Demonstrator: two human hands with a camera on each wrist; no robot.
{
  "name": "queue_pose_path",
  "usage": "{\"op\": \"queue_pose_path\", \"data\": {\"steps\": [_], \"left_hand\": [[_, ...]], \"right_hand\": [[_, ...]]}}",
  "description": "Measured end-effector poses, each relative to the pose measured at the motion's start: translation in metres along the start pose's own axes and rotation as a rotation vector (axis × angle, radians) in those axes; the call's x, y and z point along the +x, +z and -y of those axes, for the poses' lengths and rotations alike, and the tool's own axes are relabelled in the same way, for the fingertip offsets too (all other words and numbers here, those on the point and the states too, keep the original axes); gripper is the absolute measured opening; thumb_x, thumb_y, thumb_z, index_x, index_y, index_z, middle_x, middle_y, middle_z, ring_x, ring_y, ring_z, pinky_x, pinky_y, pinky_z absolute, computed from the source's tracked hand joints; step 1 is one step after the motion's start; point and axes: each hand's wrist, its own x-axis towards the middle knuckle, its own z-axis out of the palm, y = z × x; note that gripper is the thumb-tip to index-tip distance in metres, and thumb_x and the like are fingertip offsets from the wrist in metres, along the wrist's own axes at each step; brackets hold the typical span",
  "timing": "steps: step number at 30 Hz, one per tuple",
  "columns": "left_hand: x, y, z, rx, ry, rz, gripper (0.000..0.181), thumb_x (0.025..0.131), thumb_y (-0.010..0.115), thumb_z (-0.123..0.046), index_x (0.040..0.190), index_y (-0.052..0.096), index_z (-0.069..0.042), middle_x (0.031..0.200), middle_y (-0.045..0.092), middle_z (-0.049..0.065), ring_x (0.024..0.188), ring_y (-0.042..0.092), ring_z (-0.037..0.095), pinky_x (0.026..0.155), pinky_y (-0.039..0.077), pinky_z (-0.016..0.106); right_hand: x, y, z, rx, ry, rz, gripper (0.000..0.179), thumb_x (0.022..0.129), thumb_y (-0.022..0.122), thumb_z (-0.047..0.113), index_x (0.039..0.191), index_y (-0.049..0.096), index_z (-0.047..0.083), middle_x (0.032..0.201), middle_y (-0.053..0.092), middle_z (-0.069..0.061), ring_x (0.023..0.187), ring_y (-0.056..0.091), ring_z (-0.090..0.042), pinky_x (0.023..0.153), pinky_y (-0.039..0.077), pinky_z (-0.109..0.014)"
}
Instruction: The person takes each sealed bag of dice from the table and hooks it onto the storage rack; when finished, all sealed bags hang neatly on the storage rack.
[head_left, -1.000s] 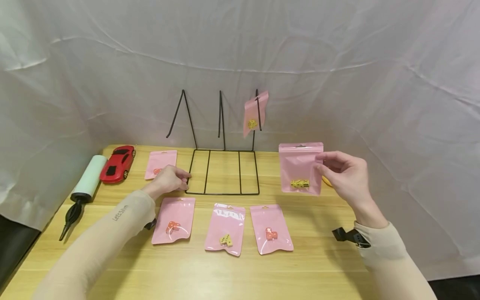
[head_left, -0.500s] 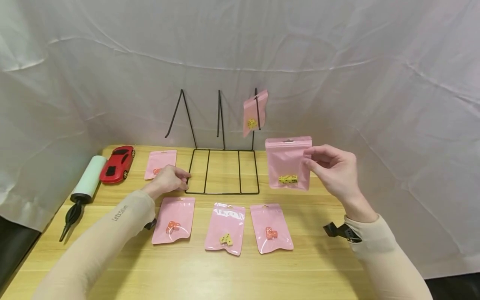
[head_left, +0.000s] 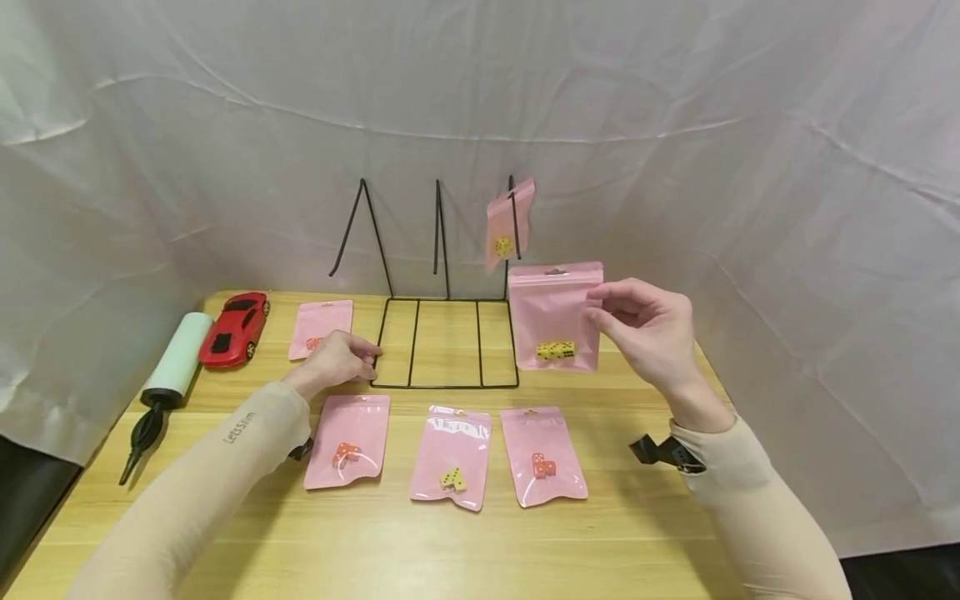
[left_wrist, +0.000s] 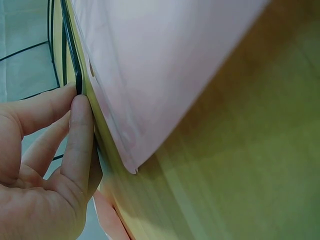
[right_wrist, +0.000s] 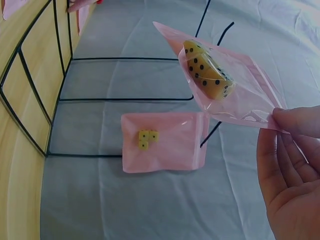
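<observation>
My right hand [head_left: 651, 329] pinches the right edge of a pink zip bag [head_left: 551, 310] with yellow dice at its bottom. The bag is raised, in front of the right side of a black wire display rack [head_left: 426, 387]. In the right wrist view, thumb and fingers grip this bag near its slotted top end. My left hand [head_left: 339, 360] holds the rack's front left base; the left wrist view shows the wire [left_wrist: 74, 55] between thumb and fingers. From the rack's right hook hangs another pink bag [head_left: 498, 225] with yellow dice. The middle and left hooks carry no bag.
Three pink bags lie in front of the rack: one with red dice [head_left: 351, 425], one with yellow dice [head_left: 450, 450], another with red dice [head_left: 536, 437]. A further bag [head_left: 330, 319] lies behind my left hand. A red toy car [head_left: 236, 329] and a pale green hand pump [head_left: 180, 354] sit left.
My right hand has carried the zip bag with yellow dice leftward and slightly up, closer to the rack. The left hand stays on the rack's base.
</observation>
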Motion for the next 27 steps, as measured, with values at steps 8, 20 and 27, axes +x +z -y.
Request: {"op": "queue_pose_path", "data": {"steps": [8,20,27], "left_hand": [[0.000,-0.001,0.000,-0.002,-0.020,0.004,0.052,0.094,0.086,-0.006,0.145,0.074,-0.002,0.104,0.073,0.005,0.091,0.061,0.016,0.076,0.052,0.025],[-0.001,0.000,-0.002,-0.020,-0.029,0.004,0.053,0.094,0.086,-0.005,0.145,0.073,-0.001,0.102,0.072,0.004,0.086,0.060,0.014,0.071,0.053,0.024],[-0.001,0.000,-0.002,-0.026,-0.042,0.006,0.053,0.095,0.085,-0.004,0.146,0.073,-0.002,0.106,0.071,0.006,0.090,0.060,0.016,0.074,0.054,0.025]], "right_hand": [[0.005,0.012,-0.005,-0.010,-0.019,0.009,0.019,0.087,0.077,-0.025,0.106,0.076,-0.020,0.095,0.085,0.009,0.086,0.081,0.000,0.079,0.066,-0.017],[0.014,0.029,-0.013,-0.022,-0.021,0.012,0.018,0.091,0.079,-0.020,0.109,0.078,-0.016,0.096,0.084,0.011,0.087,0.080,-0.001,0.080,0.066,-0.018],[0.019,0.035,-0.017,-0.020,-0.010,0.023,0.019,0.091,0.080,-0.019,0.109,0.079,-0.016,0.098,0.084,0.012,0.088,0.080,0.000,0.081,0.066,-0.018]]}}
